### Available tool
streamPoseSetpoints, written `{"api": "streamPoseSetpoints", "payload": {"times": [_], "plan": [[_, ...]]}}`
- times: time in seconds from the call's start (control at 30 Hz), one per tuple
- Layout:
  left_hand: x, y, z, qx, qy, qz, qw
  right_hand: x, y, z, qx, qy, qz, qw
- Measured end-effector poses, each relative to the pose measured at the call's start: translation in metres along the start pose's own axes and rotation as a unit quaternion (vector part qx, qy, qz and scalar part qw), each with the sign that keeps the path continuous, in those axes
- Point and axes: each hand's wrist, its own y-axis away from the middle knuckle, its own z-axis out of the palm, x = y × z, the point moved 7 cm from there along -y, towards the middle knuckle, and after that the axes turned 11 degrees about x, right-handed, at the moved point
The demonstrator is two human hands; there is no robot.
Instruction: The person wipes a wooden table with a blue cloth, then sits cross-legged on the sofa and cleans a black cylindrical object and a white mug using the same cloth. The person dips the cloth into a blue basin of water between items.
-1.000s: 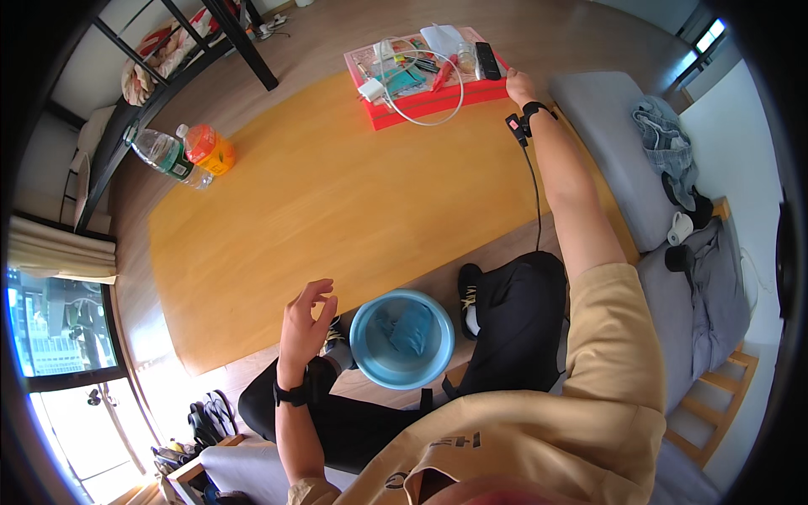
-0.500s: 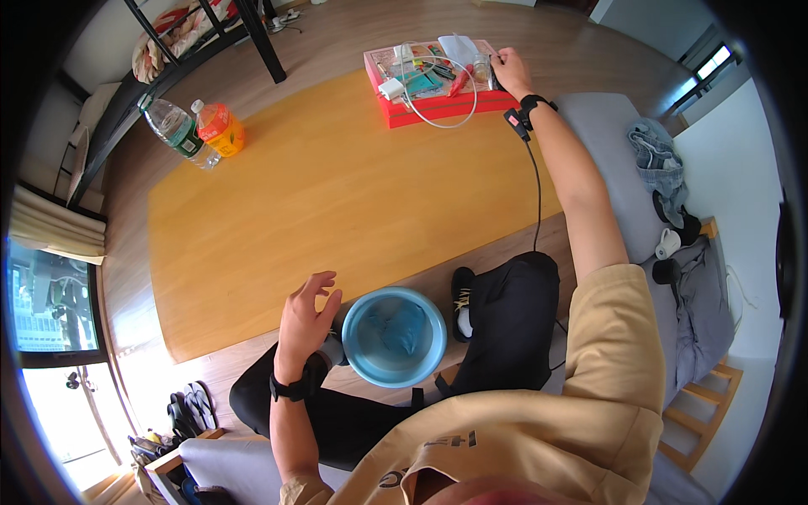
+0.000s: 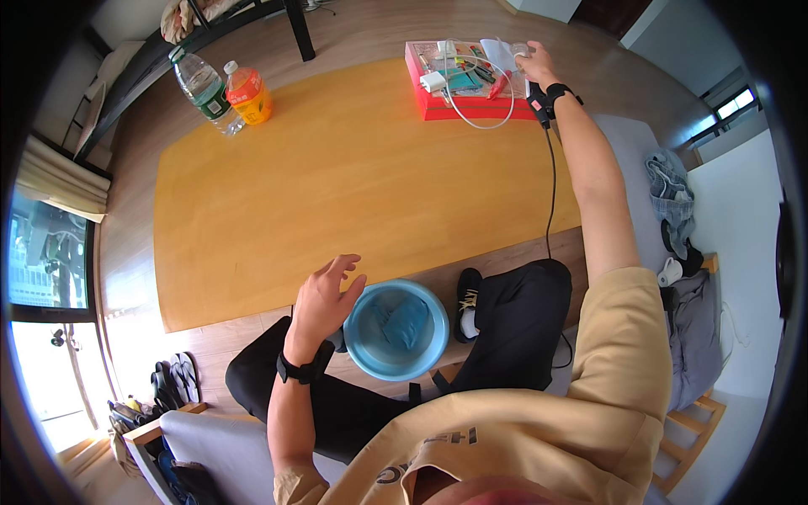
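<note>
My right arm stretches to the far right of the table. There my right hand (image 3: 537, 66) has its fingers closed on a small clear jar (image 3: 519, 50) at the right end of a red box (image 3: 471, 108); its fingers partly cover the jar. My left hand (image 3: 321, 296) hovers in the air by the near table edge, fingers apart and holding nothing. Just right of it, between my legs, is a round light-blue basin (image 3: 356, 353). A blue cloth (image 3: 406, 323) lies inside, seemingly in water.
On the box lie a white cable (image 3: 450, 97), a charger (image 3: 433, 82), pens and a white paper (image 3: 498, 54). A clear bottle (image 3: 202, 88) and an orange drink bottle (image 3: 248, 93) stand at the far left of the wooden table (image 3: 337, 185). A black cord (image 3: 551, 194) hangs from my right wrist.
My right hand has closed round the clear jar at the box's right end. My left hand has risen slightly, still open. The whole view has shifted a little.
</note>
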Motion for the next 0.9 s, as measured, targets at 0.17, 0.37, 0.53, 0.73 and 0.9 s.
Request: {"api": "streamPoseSetpoints", "payload": {"times": [0.17, 0.37, 0.53, 0.73, 0.9], "plan": [[0.011, -0.002, 0.002, -0.013, -0.028, 0.006, 1.0, -0.101, 0.024, 0.02, -0.004, -0.072, -0.179, 0.981], [0.017, -0.01, -0.002, 0.008, -0.031, 0.02, 0.999, -0.218, 0.113, 0.139, -0.112, 0.029, -0.368, 0.923], [0.007, -0.01, -0.005, 0.012, -0.054, 0.02, 0.998, -0.247, 0.165, 0.244, -0.192, 0.115, -0.364, 0.904], [-0.004, -0.01, -0.01, 0.005, -0.067, 0.019, 0.998, -0.237, 0.168, 0.312, -0.181, 0.155, -0.324, 0.916], [0.0, -0.009, -0.009, 0.006, -0.077, 0.032, 0.997, -0.245, 0.179, 0.281, -0.125, 0.135, -0.377, 0.908]]}}
